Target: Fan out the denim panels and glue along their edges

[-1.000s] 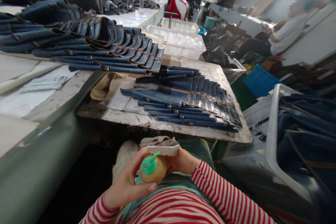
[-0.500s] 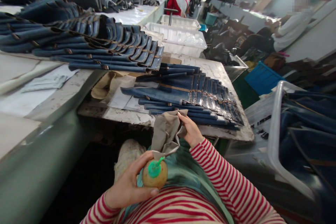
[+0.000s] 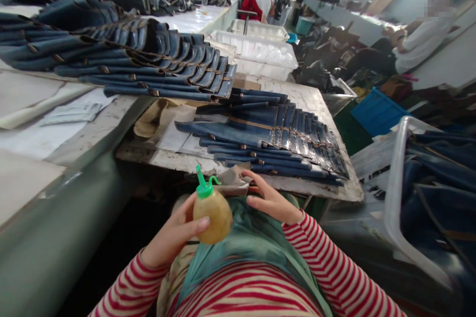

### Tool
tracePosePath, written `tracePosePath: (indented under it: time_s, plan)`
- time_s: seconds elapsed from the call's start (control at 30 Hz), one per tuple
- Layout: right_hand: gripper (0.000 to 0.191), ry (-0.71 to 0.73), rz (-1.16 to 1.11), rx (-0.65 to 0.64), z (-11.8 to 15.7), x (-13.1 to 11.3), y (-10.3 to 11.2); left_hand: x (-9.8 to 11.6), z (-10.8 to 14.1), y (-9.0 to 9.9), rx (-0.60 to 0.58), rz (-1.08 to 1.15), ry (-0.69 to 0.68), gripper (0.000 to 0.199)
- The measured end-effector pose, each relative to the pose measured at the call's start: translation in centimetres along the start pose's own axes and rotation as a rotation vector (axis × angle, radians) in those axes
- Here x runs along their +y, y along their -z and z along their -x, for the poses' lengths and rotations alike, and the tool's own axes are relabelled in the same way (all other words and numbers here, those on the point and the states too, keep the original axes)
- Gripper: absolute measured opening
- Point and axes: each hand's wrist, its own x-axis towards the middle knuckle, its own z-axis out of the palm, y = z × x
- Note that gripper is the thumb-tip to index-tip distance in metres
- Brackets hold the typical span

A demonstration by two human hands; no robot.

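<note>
My left hand (image 3: 182,228) is wrapped round a yellowish squeeze bottle (image 3: 213,217) with a green nozzle cap, held upright above my lap. A grey-beige cloth piece (image 3: 232,178) lies beyond the bottle at the near table edge, partly hidden. My right hand (image 3: 273,200) is at the right end of that cloth, fingers spread; whether the fingertips touch it is hard to tell. Overlapping dark blue denim pieces (image 3: 241,131) with brown stitching lie fanned out on the worn table (image 3: 349,185) just past my hands.
A larger row of denim pieces (image 3: 148,59) lies at the back left. White crates (image 3: 260,54) stand behind the table. A clear bin (image 3: 396,193) with denim is at the right, near a blue crate (image 3: 379,111). A person (image 3: 427,42) sits at the far right.
The bottle has tipped from nozzle towards me to upright. My right hand has opened from its pinch on the cloth, and the cloth has dropped lower and flatter.
</note>
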Motion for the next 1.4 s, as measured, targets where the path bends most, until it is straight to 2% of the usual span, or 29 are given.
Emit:
tracePosePath:
  time_s: [0.07, 0.13, 0.23, 0.33, 0.4, 0.47, 0.53, 0.67, 0.77, 0.9, 1.07, 1.17, 1.23, 1.3, 1.4]
  plan:
    - [0.079, 0.073, -0.038, -0.144, -0.3, -1.0, -1.1, 0.6, -0.5, -0.4, -0.029, 0.024, 0.002, 0.066]
    - [0.077, 0.073, -0.082, -0.113, -1.0, -1.3, -2.2, 1.0, -0.9, -0.7, -0.051, 0.041, -0.006, 0.063]
    - [0.055, 0.024, -0.171, -0.004, -1.9, -0.7, -3.1, 1.4, -1.3, -0.5, -0.078, 0.059, -0.004, 0.056]
    - [0.028, -0.017, -0.217, 0.022, -2.1, -0.2, -3.1, 1.5, -1.7, 0.4, -0.126, 0.074, 0.022, 0.045]
    - [0.022, -0.137, -0.362, 0.056, -1.8, -0.2, -2.7, 1.5, -2.0, 1.2, -0.105, 0.095, 0.027, 0.041]
    - [0.020, -0.319, -0.558, 0.131, -1.4, -0.4, -2.2, 1.6, -2.5, 1.8, -0.019, 0.138, 0.010, 0.037]
    - [0.016, -0.435, -0.678, 0.197, -0.9, -0.7, -1.8, 1.7, -3.1, 2.0, 0.058, 0.171, -0.009, 0.035]
    - [0.021, -0.477, -0.786, 0.194, -0.8, -1.5, -1.9, 1.7, -3.8, 1.9, 0.078, 0.111, -0.013, 0.038]
    - [0.026, -0.543, -0.927, 0.268, -1.3, -1.7, -2.0, 1.6, -3.6, 1.7, 0.102, 0.058, -0.021, 0.045]
    - [0.024, -0.503, -0.998, 0.441, -2.0, -1.4, -1.5, 1.0, -2.7, 1.2, 0.131, -0.027, -0.008, 0.052]
    - [0.020, -0.404, -0.922, 0.597, -2.8, -1.1, -0.6, -0.5, -1.8, -0.2, 0.071, -0.170, 0.053, 0.052]
    - [0.019, -0.372, -0.914, 0.595, -3.2, -1.6, -0.5, -1.3, -1.9, -0.6, 0.019, -0.215, 0.099, 0.057]
    - [0.020, -0.352, -0.931, 0.560, -3.4, -2.3, -0.6, -1.7, -2.0, -0.7, -0.060, -0.238, 0.139, 0.063]
    - [0.025, -0.329, -0.981, 0.468, -3.4, -3.1, -0.7, -1.8, -2.1, -0.8, -0.147, -0.240, 0.166, 0.066]
    - [0.040, -0.295, -1.092, 0.235, -3.0, -4.1, -0.8, -1.7, -1.9, -1.0, -0.200, -0.226, 0.174, 0.066]
